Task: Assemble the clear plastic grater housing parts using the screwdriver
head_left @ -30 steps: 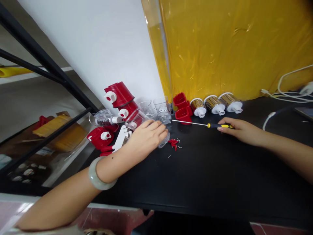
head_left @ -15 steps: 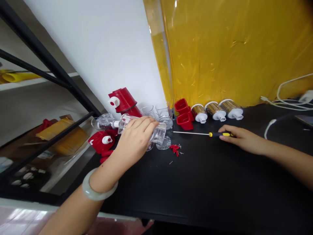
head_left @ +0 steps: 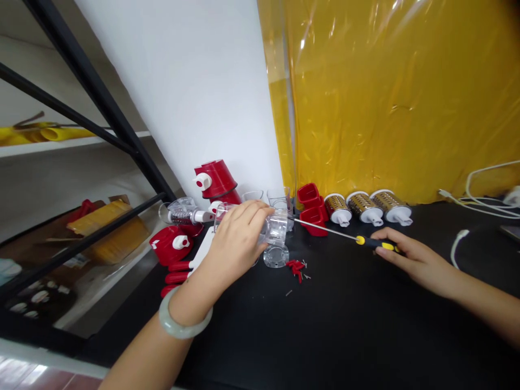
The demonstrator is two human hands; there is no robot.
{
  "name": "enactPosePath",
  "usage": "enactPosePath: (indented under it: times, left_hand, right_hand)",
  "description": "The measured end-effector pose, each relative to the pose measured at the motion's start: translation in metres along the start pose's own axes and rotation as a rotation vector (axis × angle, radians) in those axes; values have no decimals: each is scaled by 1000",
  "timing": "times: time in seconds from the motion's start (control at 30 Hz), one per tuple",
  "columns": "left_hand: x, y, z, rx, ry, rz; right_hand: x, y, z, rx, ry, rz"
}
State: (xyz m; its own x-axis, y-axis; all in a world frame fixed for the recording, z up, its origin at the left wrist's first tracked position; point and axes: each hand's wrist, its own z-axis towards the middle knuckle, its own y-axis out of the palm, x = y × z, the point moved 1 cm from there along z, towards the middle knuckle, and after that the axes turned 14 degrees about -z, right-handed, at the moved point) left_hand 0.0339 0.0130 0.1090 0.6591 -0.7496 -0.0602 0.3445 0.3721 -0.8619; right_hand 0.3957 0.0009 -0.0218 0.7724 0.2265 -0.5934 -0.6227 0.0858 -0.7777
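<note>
My left hand point(head_left: 239, 233) is wrapped over a clear plastic part point(head_left: 277, 227) lying on its side above the black table. In my right hand point(head_left: 410, 260) is a screwdriver point(head_left: 374, 244) with a black and yellow handle. Its long shaft points left, and the tip is at the right end of the clear part. Just below sits a clear round piece point(head_left: 276, 256). Small red pieces point(head_left: 296, 267) lie beside it with several screws point(head_left: 306, 276).
Red bases point(head_left: 217, 179) and red-handled parts point(head_left: 179, 266) stand at left. Red square cups point(head_left: 313, 219) and metal grater drums point(head_left: 363, 207) line the yellow sheeting point(head_left: 365, 108). A white cable point(head_left: 459, 244) lies at right; a black-framed shelf point(head_left: 134, 157) is at left.
The view has shifted, so things appear lower. The screwdriver now slopes down toward its handle, with its tip against or very near the clear part's end. Both hands keep their hold.
</note>
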Motion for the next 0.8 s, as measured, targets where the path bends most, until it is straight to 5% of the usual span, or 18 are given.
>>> enactPosePath:
  times: [0.8]
  left_hand:
    - [-12, 19, 3, 14, 89, 7]
  right_hand:
    - [14, 3, 1, 39, 29, -83]
